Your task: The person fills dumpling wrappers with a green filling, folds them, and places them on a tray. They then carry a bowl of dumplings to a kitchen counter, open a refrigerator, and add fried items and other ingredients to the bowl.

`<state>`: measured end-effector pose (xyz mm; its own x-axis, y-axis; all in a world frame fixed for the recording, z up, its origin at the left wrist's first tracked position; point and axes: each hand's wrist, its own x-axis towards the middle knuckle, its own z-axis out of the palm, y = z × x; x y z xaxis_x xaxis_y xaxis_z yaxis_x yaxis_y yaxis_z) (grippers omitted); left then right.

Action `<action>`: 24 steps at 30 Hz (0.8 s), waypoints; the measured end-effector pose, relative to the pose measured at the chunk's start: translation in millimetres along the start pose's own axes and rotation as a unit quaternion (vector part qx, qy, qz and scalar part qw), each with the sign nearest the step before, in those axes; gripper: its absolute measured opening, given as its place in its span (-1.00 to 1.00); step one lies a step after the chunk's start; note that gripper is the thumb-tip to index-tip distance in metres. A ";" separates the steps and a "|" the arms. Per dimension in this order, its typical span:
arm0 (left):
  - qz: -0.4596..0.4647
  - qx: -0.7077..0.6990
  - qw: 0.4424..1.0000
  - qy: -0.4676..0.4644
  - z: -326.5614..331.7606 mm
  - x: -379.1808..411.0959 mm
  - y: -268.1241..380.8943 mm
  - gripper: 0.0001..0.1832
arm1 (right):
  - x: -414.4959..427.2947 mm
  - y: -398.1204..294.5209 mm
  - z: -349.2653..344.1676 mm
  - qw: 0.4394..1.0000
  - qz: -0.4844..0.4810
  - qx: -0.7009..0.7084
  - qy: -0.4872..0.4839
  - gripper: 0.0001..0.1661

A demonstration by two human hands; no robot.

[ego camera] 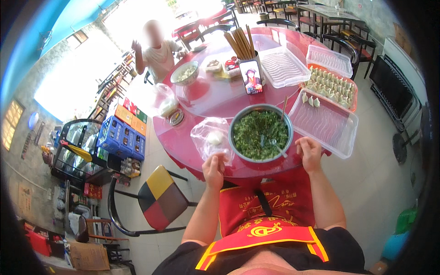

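My left hand [214,169] is at the near edge of the round red table [192,151], beside a clear plastic bag [199,134] with a white round piece, perhaps dough, in it. Its fingers are bent; whether it holds anything is unclear. My right hand [309,151], fingers curled, hovers between the bowl and the near tray, and I cannot tell if something is in it. Between my hands stands a metal bowl [232,146] of chopped green filling [257,130], with a spoon [278,148] and chopsticks [284,105] in it. A clear plastic tray [326,130] holds three dumplings [310,100].
An orange tray [355,94] of many dumplings lies behind, near other clear trays [283,65]. A phone [252,77] leans on a chopstick holder [257,62]. A patterned bowl [185,74] stands farther back, near a seated person [158,56]. A chair [163,196] is at left.
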<state>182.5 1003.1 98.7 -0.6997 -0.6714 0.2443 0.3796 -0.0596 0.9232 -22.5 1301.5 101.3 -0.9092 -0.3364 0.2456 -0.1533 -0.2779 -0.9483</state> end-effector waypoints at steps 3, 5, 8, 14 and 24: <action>0.034 0.080 0.994 0.061 9.0 5.6 18.0 -0.65 | 0.7 2.9 -5.4 1.000 0.017 -0.007 -0.011 -0.69; 0.090 0.207 0.971 0.078 -3.9 20.2 28.1 -0.67 | -0.6 4.5 -6.4 1.000 0.003 -0.005 -0.009 -0.71; 0.186 0.515 0.833 0.085 -12.0 63.3 40.6 -0.77 | -1.3 5.5 -5.7 1.000 -0.016 -0.015 0.001 -0.72; 0.189 0.632 0.748 -0.077 -33.9 99.7 25.4 -0.63 | -1.3 6.7 0.1 1.000 -0.019 -0.015 0.008 -0.73; 0.070 0.705 0.691 -0.142 -13.9 113.5 20.4 -0.43 | -4.0 -1.4 0.9 0.999 0.000 -0.047 0.012 -0.73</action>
<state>119.2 915.4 141.2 -0.8825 -0.4133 0.2246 -0.3715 0.9053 0.2059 -18.3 1302.4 101.8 -0.9179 -0.3150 0.2414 -0.1875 -0.1920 -0.9633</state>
